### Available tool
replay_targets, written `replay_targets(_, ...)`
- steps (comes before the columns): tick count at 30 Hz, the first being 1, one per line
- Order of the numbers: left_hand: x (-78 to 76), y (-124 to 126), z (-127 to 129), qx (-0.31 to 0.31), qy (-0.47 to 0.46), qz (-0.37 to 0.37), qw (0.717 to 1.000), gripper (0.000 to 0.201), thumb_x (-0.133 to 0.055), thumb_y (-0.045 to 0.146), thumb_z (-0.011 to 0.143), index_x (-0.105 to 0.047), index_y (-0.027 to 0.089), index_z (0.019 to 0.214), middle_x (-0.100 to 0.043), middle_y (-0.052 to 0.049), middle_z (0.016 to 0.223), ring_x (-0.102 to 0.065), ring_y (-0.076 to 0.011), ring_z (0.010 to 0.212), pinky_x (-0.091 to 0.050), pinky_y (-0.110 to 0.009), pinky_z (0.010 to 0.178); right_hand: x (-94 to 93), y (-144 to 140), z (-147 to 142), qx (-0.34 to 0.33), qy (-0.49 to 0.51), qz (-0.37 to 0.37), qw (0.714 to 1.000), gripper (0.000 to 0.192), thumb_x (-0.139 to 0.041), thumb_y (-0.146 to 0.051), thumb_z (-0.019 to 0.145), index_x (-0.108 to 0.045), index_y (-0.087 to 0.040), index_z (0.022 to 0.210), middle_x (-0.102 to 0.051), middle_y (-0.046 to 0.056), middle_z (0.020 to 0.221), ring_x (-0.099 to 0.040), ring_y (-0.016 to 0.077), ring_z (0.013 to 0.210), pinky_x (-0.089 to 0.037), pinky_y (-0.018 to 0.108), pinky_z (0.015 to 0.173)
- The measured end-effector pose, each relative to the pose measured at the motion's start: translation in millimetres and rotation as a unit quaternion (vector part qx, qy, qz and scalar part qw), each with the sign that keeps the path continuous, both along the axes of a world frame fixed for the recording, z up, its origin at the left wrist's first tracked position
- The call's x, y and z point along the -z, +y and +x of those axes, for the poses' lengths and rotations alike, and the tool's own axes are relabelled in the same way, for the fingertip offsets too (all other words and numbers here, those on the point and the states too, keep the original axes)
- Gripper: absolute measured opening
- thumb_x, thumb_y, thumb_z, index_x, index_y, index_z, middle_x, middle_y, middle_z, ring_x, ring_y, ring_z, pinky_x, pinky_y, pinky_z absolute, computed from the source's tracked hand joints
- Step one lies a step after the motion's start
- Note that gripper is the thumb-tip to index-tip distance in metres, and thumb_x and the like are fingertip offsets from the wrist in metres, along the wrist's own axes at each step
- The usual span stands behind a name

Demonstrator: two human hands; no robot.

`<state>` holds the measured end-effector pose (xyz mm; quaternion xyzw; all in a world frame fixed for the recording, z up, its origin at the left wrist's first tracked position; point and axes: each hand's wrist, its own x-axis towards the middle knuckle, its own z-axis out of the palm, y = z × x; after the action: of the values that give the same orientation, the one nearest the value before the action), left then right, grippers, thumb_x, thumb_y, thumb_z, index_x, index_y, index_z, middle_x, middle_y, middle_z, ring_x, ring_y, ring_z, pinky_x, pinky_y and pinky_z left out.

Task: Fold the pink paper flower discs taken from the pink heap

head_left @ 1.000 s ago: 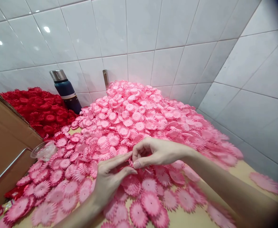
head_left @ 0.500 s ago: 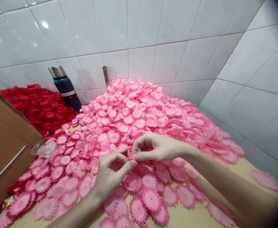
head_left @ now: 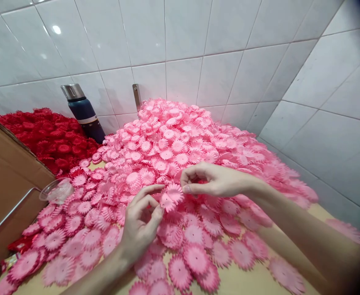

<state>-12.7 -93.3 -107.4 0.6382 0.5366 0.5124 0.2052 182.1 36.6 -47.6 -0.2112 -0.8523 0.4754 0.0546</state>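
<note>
The left hand [head_left: 141, 223] and the right hand [head_left: 215, 180] each pinch a pink petal disc [head_left: 171, 196] between thumb and fingertips. The grip of both is closed on the thin edges, so the two layers can come apart just above the big pink heap [head_left: 180, 139] on the table [head_left: 241, 282]. A red heap [head_left: 44, 139] and a dark flask [head_left: 83, 112] stand apart behind.
</note>
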Motion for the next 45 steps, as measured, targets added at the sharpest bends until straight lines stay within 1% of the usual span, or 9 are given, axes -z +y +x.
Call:
replay_targets(4, -0.3, 0, 1, -0.013, 0.005, 0.024, 1.000, 0.024, -0.054, 0.013, 0.086, -0.054, 0.019, 0.063, -0.065, -0.006, 0.112, -0.060, -0.0201, 0.107, -0.048, -0.030, 0.087, -6.3, 6, 7, 0.005, -0.006, 0.009, 1.000, 0.021, -0.056, -0.031, 0.089, -0.054, -0.018, 0.073, -0.051, -0.003, 0.068, -0.042, 0.0105, 0.060, -0.034, 0.024, 0.056)
replay_targets(8, 1.2, 0, 2, -0.030, -0.005, 0.039, 0.999, 0.024, -0.055, 0.012, 0.085, -0.054, 0.019, 0.062, -0.067, -0.005, 0.099, -0.063, -0.0183, 0.096, -0.049, -0.027, 0.079, -5.8, 5, 4, 0.004, -0.002, 0.007, 1.000, 0.020, -0.056, -0.030, 0.088, -0.054, -0.018, 0.073, -0.050, -0.003, 0.067, -0.042, 0.0106, 0.059, -0.034, 0.025, 0.055)
replay_targets(17, 2.9, 4, 3, -0.035, -0.018, 0.021, 0.999, 0.017, -0.061, 0.017, 0.085, -0.067, 0.019, 0.069, -0.071, -0.005, 0.094, -0.067, -0.0184, 0.089, -0.053, -0.028, 0.079, -0.8, -14, -14, 0.059, 0.052, -0.011, 0.997, 0.006, -0.055, -0.014, 0.076, -0.059, -0.016, 0.072, -0.060, 0.001, 0.072, -0.053, 0.0118, 0.063, -0.042, 0.025, 0.058)
replay_targets(24, 4.5, 3, 4, 0.006, -0.024, 0.033, 0.999, 0.015, -0.061, 0.015, 0.085, -0.073, 0.019, 0.078, -0.069, -0.009, 0.104, -0.067, -0.0208, 0.095, -0.057, -0.029, 0.077, 14.5, -32, -31, 0.104, 0.085, 0.163, 0.977, 0.017, -0.054, -0.015, 0.074, -0.040, -0.020, 0.067, -0.049, -0.004, 0.059, -0.041, 0.0091, 0.053, -0.032, 0.024, 0.049)
replay_targets(28, 6.0, 3, 1, -0.007, -0.016, 0.047, 0.999, 0.017, -0.062, 0.014, 0.084, -0.071, 0.017, 0.070, -0.069, -0.010, 0.104, -0.067, -0.0210, 0.093, -0.056, -0.029, 0.078, 20.3, -34, -35, 0.116, 0.111, 0.164, 0.973, 0.013, -0.052, -0.012, 0.076, -0.043, -0.020, 0.081, -0.053, -0.003, 0.067, -0.047, 0.0098, 0.056, -0.036, 0.023, 0.051)
replay_targets(32, 3.2, 4, 2, 0.005, -0.052, 0.007, 0.999, 0.019, -0.060, 0.020, 0.086, -0.070, 0.016, 0.069, -0.067, -0.011, 0.103, -0.066, -0.0218, 0.095, -0.057, -0.025, 0.067, 14.9, -35, -31, 0.066, 0.107, 0.200, 0.972, 0.013, -0.049, -0.010, 0.081, -0.045, -0.019, 0.090, -0.057, 0.000, 0.074, -0.051, 0.0107, 0.060, -0.039, 0.024, 0.054)
replay_targets(36, 0.5, 4, 6, 0.032, -0.036, -0.009, 0.999, 0.025, -0.059, 0.027, 0.087, -0.068, 0.015, 0.067, -0.065, -0.011, 0.101, -0.065, -0.0213, 0.093, -0.055, -0.025, 0.067, 9.5, -43, -29, 0.022, 0.081, 0.248, 0.965, 0.012, -0.051, -0.011, 0.083, -0.044, -0.018, 0.089, -0.058, 0.000, 0.075, -0.053, 0.0111, 0.061, -0.039, 0.023, 0.052)
replay_targets(40, 1.8, 6, 7, 0.042, 0.009, 0.014, 0.999, 0.027, -0.055, 0.023, 0.091, -0.066, 0.015, 0.068, -0.066, -0.010, 0.099, -0.064, -0.0190, 0.087, -0.051, -0.027, 0.071, 5.9, -49, -30, 0.016, 0.063, 0.307, 0.950, 0.015, -0.050, -0.005, 0.081, -0.044, -0.018, 0.088, -0.059, 0.002, 0.077, -0.052, 0.0113, 0.063, -0.037, 0.023, 0.051)
replay_targets(45, 4.2, 2, 5, 0.030, 0.051, 0.066, 0.996, 0.028, -0.051, 0.018, 0.092, -0.061, 0.016, 0.066, -0.066, -0.009, 0.103, -0.063, -0.0191, 0.090, -0.049, -0.028, 0.076, -0.9, -37, -20, 0.028, 0.084, 0.277, 0.957, 0.015, -0.052, -0.015, 0.089, -0.047, -0.019, 0.102, -0.061, -0.001, 0.072, -0.052, 0.0112, 0.059, -0.039, 0.024, 0.053)
